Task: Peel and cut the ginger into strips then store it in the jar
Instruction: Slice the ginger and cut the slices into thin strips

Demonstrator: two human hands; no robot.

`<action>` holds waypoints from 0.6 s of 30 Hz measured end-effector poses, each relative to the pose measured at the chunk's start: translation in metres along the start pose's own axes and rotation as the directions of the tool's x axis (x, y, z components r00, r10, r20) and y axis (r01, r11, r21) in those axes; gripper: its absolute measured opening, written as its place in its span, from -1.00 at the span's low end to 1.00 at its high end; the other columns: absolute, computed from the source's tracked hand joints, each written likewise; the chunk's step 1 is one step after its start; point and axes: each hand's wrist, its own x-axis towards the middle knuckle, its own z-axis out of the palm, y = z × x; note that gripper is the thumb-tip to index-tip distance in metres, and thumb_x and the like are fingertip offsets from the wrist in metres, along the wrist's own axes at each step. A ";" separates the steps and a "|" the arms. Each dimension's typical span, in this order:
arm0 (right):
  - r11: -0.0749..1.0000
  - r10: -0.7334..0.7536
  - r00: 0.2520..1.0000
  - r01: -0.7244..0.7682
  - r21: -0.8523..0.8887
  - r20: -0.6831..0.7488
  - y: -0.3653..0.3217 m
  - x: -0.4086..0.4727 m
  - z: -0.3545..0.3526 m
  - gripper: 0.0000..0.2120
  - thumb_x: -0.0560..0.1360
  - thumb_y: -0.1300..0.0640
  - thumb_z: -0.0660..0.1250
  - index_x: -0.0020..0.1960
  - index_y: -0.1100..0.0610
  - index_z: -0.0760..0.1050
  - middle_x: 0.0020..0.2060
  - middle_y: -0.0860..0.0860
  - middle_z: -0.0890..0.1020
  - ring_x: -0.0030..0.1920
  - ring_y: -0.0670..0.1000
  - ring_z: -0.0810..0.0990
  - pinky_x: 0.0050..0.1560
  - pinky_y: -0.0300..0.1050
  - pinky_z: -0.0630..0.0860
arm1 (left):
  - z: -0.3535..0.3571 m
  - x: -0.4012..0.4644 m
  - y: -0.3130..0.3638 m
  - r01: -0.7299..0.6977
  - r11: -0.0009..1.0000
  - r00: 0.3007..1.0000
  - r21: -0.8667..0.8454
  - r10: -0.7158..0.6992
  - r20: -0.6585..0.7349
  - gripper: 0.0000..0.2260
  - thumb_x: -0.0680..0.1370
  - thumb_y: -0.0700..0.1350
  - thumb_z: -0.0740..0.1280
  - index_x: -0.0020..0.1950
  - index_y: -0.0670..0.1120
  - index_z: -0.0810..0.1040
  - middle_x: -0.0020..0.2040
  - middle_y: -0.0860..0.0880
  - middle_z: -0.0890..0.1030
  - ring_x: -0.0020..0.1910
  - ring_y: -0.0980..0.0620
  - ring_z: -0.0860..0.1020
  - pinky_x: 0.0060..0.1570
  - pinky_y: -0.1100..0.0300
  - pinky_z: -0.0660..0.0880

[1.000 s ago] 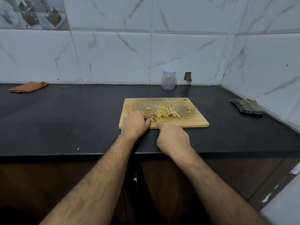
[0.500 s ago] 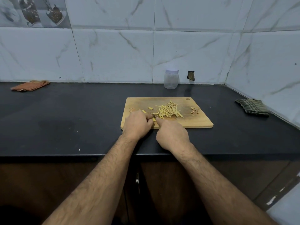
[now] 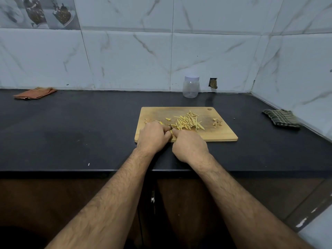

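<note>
Most of the ginger looks already cut: a loose heap of pale yellow ginger strips [image 3: 188, 121] is lying across the middle of the wooden cutting board [image 3: 226, 135], with a few stray bits just to its left and small piles of brownish peel scraps [image 3: 217, 122] sitting near the board's right and left edges. Both hands are working close together at the board's near-left corner. The left hand [image 3: 153, 136] is curling its fingers down over what seems to be the last piece of ginger, though the piece itself is hidden under the knuckles. The right hand [image 3: 189, 145] is closing around a knife handle, index finger stretching forward, and only a small dark sliver of the knife [image 3: 170, 125] is showing between the two hands, so the grip is probably a cutting one but cannot be read fully. Peeling is judged finished and the slicing is nearing its end. Storing is not yet begun: the clear jar [image 3: 191, 86] is standing at the back of the dark counter [image 3: 89, 123] against the tiled wall, well apart from the board, lid on and looking empty. A folded orange cloth [image 3: 35, 93] and a green checked cloth [image 3: 282, 117] are lying off to either side.
</note>
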 end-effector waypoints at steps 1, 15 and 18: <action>1.000 0.002 1.000 -0.002 -0.001 0.006 0.000 0.000 0.000 -0.48 0.57 0.22 0.17 0.50 -0.07 0.32 0.25 0.04 0.56 0.23 0.09 0.52 0.08 -0.03 0.49 | 0.000 0.000 0.000 -0.004 1.000 1.000 0.006 0.004 -0.002 -0.72 0.56 0.00 0.26 0.21 0.12 0.66 0.14 0.03 0.68 0.19 -0.04 0.56 0.09 0.05 0.54; 0.996 0.009 1.000 -0.007 -0.094 0.023 0.011 -0.030 0.004 -0.42 0.56 0.24 0.18 0.53 -0.08 0.23 0.24 0.07 0.56 0.21 0.11 0.53 -0.06 -0.05 0.43 | -0.002 -0.003 0.003 -0.005 0.999 1.000 0.041 0.006 -0.014 -0.71 0.59 -0.01 0.26 0.25 0.06 0.65 0.17 -0.01 0.65 0.17 -0.07 0.56 0.10 0.07 0.52; 0.997 0.030 0.999 -0.029 -0.076 0.012 0.009 -0.020 0.000 -0.42 0.58 0.23 0.17 0.55 -0.09 0.22 0.27 0.06 0.55 0.24 0.11 0.53 0.00 -0.05 0.46 | -0.001 -0.003 0.002 -0.001 1.000 1.000 0.019 0.001 -0.019 -0.72 0.58 -0.01 0.27 0.24 0.06 0.65 0.17 0.01 0.66 0.16 -0.05 0.57 0.11 0.07 0.53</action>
